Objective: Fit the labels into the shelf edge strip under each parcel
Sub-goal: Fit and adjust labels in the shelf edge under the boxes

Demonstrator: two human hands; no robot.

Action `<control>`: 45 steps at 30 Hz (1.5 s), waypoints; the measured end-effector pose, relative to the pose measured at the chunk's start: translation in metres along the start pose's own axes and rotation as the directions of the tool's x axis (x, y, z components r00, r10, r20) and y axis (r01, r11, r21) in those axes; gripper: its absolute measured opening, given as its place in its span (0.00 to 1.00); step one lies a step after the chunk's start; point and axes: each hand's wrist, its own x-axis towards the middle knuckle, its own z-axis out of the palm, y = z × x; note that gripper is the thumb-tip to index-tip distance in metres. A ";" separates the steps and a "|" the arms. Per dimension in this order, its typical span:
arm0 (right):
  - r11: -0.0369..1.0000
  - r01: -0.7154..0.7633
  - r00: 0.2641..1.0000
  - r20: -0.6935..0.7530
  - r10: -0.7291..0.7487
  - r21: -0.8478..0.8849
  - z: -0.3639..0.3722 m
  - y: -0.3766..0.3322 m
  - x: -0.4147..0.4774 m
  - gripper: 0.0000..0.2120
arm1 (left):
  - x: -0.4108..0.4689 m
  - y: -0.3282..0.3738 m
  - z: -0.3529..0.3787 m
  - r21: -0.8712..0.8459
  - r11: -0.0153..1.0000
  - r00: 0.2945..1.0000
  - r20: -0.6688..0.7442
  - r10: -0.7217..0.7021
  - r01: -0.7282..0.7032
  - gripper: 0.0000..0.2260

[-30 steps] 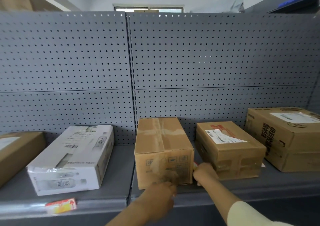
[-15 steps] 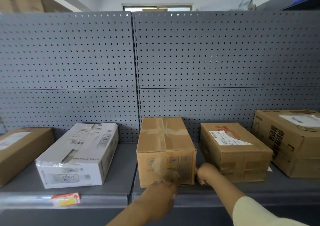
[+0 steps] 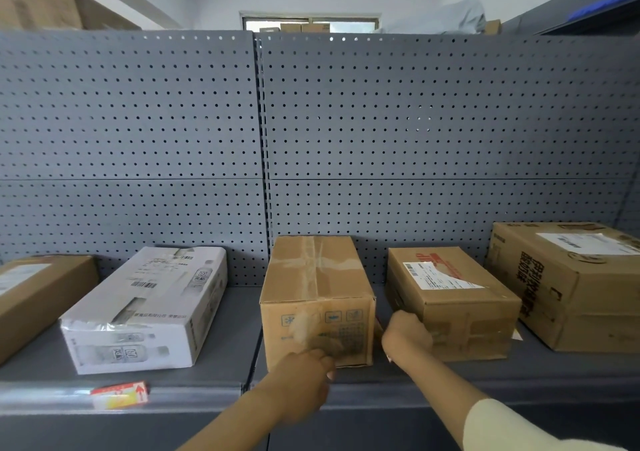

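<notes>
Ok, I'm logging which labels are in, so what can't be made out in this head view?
Head view:
- Left hand: turned away and blurred, so whether it holds anything is hidden.
- Right hand: its own back hides what it grips, if anything.
- Label in the strip under the white box: print too blurred to read.
- Far-left parcel: cut off by the left edge.

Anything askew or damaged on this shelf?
Yes. The white parcel sits skewed to the shelf edge, and its front-left corner looks crumpled. The red-and-yellow label below it lies tilted in the edge strip.
</notes>
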 end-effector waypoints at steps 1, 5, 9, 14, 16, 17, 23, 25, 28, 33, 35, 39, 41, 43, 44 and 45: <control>1.000 0.028 0.999 -0.027 -0.028 -0.005 -0.001 0.003 -0.001 0.05 | 0.000 0.001 0.000 0.003 1.000 1.000 0.002 -0.007 0.007 0.13; 0.987 0.157 0.985 -0.062 -0.160 -0.039 -0.013 0.017 -0.009 0.05 | -0.005 0.007 0.005 0.037 0.999 1.000 -0.008 -0.026 0.026 0.15; 0.949 0.294 0.942 -0.133 -0.308 -0.117 -0.023 0.033 -0.022 0.08 | -0.009 0.015 0.016 0.114 0.992 0.998 -0.031 -0.048 0.051 0.16; 0.899 0.372 0.880 -0.219 -0.421 -0.230 -0.028 0.055 -0.030 0.09 | -0.017 0.013 0.031 0.131 0.986 0.995 -0.011 -0.101 0.102 0.19; 0.901 0.381 0.874 -0.238 -0.424 -0.206 -0.029 0.062 -0.034 0.09 | -0.019 0.011 0.037 0.104 0.988 0.993 -0.011 -0.116 0.117 0.21; 0.899 0.392 0.870 -0.238 -0.431 -0.195 -0.030 0.064 -0.037 0.08 | -0.019 0.011 0.039 0.101 0.987 0.992 -0.017 -0.124 0.125 0.21; 0.846 0.527 0.825 -0.193 -0.531 -0.075 -0.029 0.063 -0.053 0.08 | -0.019 0.015 0.042 0.056 0.983 0.985 -0.020 -0.173 0.174 0.20; 0.822 0.568 0.807 -0.171 -0.565 -0.039 -0.024 0.060 -0.058 0.08 | -0.020 0.015 0.043 0.022 0.983 0.983 0.001 -0.184 0.184 0.20; 0.766 0.643 0.762 -0.096 -0.640 -0.006 -0.016 0.053 -0.064 0.08 | -0.024 0.015 0.045 0.014 0.981 0.981 0.032 -0.193 0.192 0.20; 0.721 0.690 0.722 -0.012 -0.692 -0.056 0.000 0.033 -0.069 0.10 | -0.027 0.018 0.047 -0.027 0.979 0.978 0.045 -0.203 0.204 0.23; 0.697 0.707 0.704 0.026 -0.710 -0.118 0.007 0.023 -0.071 0.11 | -0.028 0.018 0.047 -0.016 0.979 0.978 0.061 -0.201 0.203 0.24; 0.683 0.712 0.700 0.083 -0.709 -0.162 0.020 0.004 -0.073 0.12 | -0.027 0.017 0.046 0.031 0.981 0.977 0.093 -0.193 0.190 0.28; 0.687 0.711 0.702 0.106 -0.704 -0.147 0.024 -0.003 -0.075 0.13 | -0.028 0.017 0.045 0.024 0.980 0.974 0.108 -0.198 0.197 0.30; 0.675 0.727 0.686 0.112 -0.719 -0.124 0.025 -0.008 -0.076 0.13 | -0.028 0.017 0.044 0.016 0.981 0.975 0.110 -0.193 0.193 0.32; 0.667 0.737 0.676 0.093 -0.731 -0.107 0.025 -0.010 -0.076 0.12 | -0.029 0.016 0.044 0.016 0.983 0.977 0.104 -0.185 0.185 0.32; 0.661 0.746 0.666 0.061 -0.744 -0.085 0.024 -0.011 -0.077 0.12 | -0.029 0.016 0.044 0.021 0.984 0.980 0.094 -0.176 0.175 0.33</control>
